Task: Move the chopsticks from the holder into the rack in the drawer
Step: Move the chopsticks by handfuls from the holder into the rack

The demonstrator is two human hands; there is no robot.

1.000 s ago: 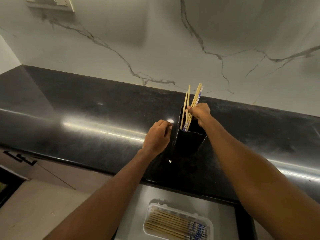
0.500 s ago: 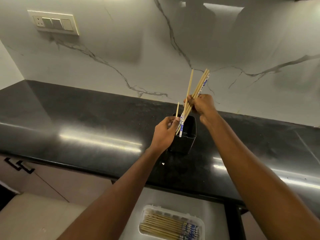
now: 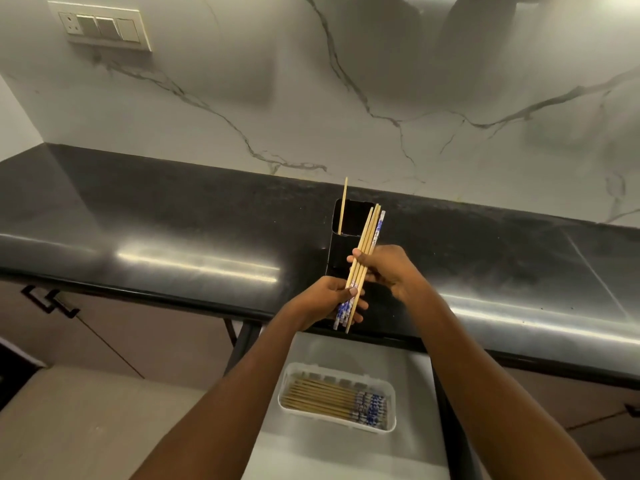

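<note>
A bundle of several wooden chopsticks point(image 3: 367, 237) with blue-patterned ends is out of the black holder point(image 3: 349, 223) and tilted in front of it. My right hand point(image 3: 388, 268) grips the bundle near its middle. My left hand point(image 3: 325, 301) holds its lower, patterned end. One lone chopstick point(image 3: 343, 206) still stands in the holder's left corner. Below, the white rack point(image 3: 389, 384) lies in the open drawer point(image 3: 311, 448) with several chopsticks side by side in it.
The holder stands on a glossy black countertop point(image 3: 173, 237) against a marble wall with a switch plate point(image 3: 100, 27). Cabinet fronts with black handles point(image 3: 52, 301) sit at lower left. The drawer juts out under the counter edge.
The bundle has come fully out of the holder and moved down toward me. My left hand left the holder and took hold of the bundle's lower end. One chopstick stayed behind.
</note>
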